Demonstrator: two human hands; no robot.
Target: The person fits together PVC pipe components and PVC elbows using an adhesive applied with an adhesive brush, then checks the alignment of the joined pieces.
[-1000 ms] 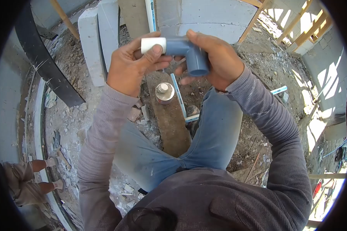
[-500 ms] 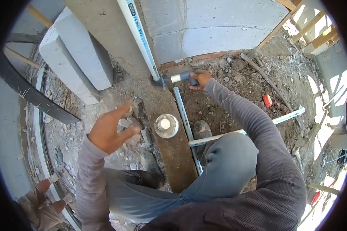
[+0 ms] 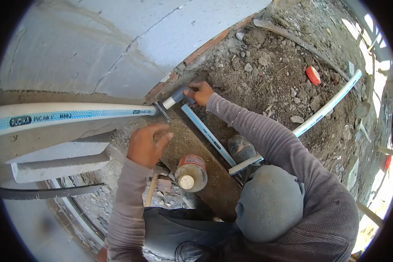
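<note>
Now, status:
Change: a second ago both hands hold the elbow fitting up in front of the chest; half a second ago only the right hand carries it down to the wall foot.
Fitting: grey elbow fitting [image 3: 177, 95] with its white stub sits at the base of the block wall [image 3: 118, 48], upper centre of the frame, at the end of the long white pipe [image 3: 74, 114].
Right hand: right hand [image 3: 200, 92] clenched on the fitting, pressing it toward that pipe end; looks like the joint is being seated.
Left hand: left hand [image 3: 146, 146] released, fingers loosely curled, hovering above the dirt just left of the glue can [image 3: 191, 172].
Edges: wall close behind the fitting, a second pipe [image 3: 207, 133] runs down-right from it, so little side room.
Open room: loose soil [image 3: 270, 65] to the right of the fitting is free; can stands near the left wrist.
</note>
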